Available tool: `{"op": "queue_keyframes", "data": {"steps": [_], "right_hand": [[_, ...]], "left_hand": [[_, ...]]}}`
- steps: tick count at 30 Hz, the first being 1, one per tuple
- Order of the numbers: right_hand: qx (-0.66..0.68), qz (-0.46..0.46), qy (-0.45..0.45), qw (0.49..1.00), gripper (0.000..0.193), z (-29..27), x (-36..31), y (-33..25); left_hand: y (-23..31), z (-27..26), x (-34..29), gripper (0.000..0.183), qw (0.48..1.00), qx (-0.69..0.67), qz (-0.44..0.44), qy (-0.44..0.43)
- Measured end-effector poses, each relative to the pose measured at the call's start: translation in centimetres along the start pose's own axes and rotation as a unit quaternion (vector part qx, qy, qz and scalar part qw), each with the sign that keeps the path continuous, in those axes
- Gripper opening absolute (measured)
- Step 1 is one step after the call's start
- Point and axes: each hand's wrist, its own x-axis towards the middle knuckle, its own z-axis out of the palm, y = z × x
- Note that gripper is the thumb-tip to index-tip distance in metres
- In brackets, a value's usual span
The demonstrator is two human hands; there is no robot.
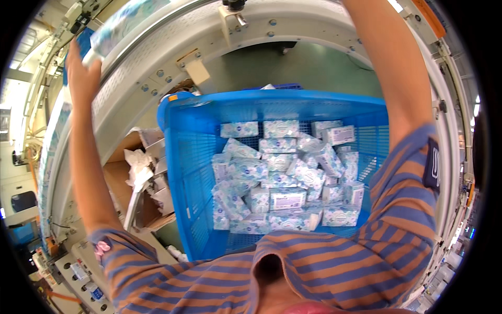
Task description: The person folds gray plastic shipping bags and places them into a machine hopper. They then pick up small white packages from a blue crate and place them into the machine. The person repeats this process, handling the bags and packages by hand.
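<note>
At the upper left, beside the pale conveyor rail, my left hand is raised with its thumb apart from the stretched fingers. Nothing shows in its grasp. Close to its fingertips are a blue piece and a blurred floral-wrapped pack; whether they touch cannot be made out. My right forearm reaches up past the top edge, so the right hand is out of sight. Below, between my arms, a blue plastic basket holds many white packs with blue-green floral print, lying at various angles.
The curved white conveyor frame, with bolts and brackets, arches over the basket's far side. Left of the basket stands an open cardboard box with crumpled white wrapping. Green floor shows beyond the basket.
</note>
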Motion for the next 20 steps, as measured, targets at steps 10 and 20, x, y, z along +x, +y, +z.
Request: {"op": "queue_keyframes", "data": {"steps": [10, 20], "right_hand": [[0.394, -0.201, 0.127, 0.888, 0.024, 1.7, -13.5, -7.9], [0.382, 0.148, -0.821, 0.398, 0.093, 7.0, -75.1, -5.2]], "left_hand": [[21.2, 1.6, -41.9, 0.083, 0.766, 0.095, -0.159, -0.615], [21.9, 3.8, -43.4, 0.097, 0.602, 0.057, -0.405, -0.686]]}}
